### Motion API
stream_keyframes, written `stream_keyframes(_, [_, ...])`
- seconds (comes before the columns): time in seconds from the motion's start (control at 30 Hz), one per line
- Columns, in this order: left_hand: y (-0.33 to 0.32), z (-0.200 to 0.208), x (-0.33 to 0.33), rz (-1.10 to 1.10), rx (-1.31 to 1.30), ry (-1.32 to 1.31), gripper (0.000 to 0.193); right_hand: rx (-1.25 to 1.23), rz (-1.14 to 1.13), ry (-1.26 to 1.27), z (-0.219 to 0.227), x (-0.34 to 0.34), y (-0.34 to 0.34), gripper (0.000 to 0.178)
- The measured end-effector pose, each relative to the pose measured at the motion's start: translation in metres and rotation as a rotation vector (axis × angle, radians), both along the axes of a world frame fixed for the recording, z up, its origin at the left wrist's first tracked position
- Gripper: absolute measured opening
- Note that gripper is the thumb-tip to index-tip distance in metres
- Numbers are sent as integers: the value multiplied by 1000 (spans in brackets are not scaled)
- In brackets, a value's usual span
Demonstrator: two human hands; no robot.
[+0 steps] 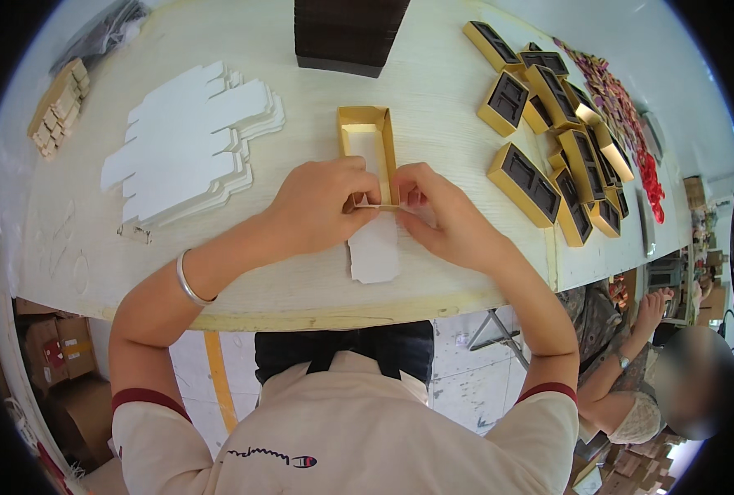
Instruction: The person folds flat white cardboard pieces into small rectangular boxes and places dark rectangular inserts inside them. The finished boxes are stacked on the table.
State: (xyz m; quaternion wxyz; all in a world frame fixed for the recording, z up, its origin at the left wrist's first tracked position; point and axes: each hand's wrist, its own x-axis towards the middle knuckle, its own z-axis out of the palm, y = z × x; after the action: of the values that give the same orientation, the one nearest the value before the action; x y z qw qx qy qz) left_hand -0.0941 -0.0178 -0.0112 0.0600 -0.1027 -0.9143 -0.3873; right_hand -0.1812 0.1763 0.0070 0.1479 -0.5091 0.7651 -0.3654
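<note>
A narrow gold paperboard box (389, 148) lies in front of me, its far end standing up and its inside partly white. From its near end a white flap (374, 254) extends flat toward me. My left hand (322, 202) is closed at the near left corner, its fingers reaching into the box and the thumb by the near edge. At the near right corner, my right hand (445, 213) has thumb and fingers curled in a pinch on the box's edge. The fingers partly hide the near wall.
To the left lies a stack of flat white box blanks (177, 136). Finished-looking gold boxes with black inserts (532, 183) pile up at the right. A dark stack (346, 37) stands at the far middle. Beyond the table's right side, another person's hand (654, 309) shows.
</note>
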Motion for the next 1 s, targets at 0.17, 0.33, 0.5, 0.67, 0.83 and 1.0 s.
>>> stream_keyframes(0.17, [-5, 2, -2, 32, 69, -74, 10, 17, 224, 677, 10, 8, 13, 40])
stream_keyframes(0.33, [-5, 6, -5, 38, 163, -146, 9, 2, 326, 963, -9, -1, 9, 31])
stream_keyframes(0.5, [-13, 1, -6, 29, 253, -134, 13, -33, 410, 1003, -2, -15, 5, 31])
stream_keyframes(0.67, [-22, 15, -9, 66, 361, -255, 15, -71, 389, 1115, 8, -18, 1, 40])
stream_keyframes(0.83, [-20, 8, -4, -21, 242, -253, 14, -171, 339, 669, -10, -15, -8, 27])
stream_keyframes(1.0, [-24, 21, -5, -124, 603, -488, 29, -264, 4, -165, -25, -12, -8, 24])
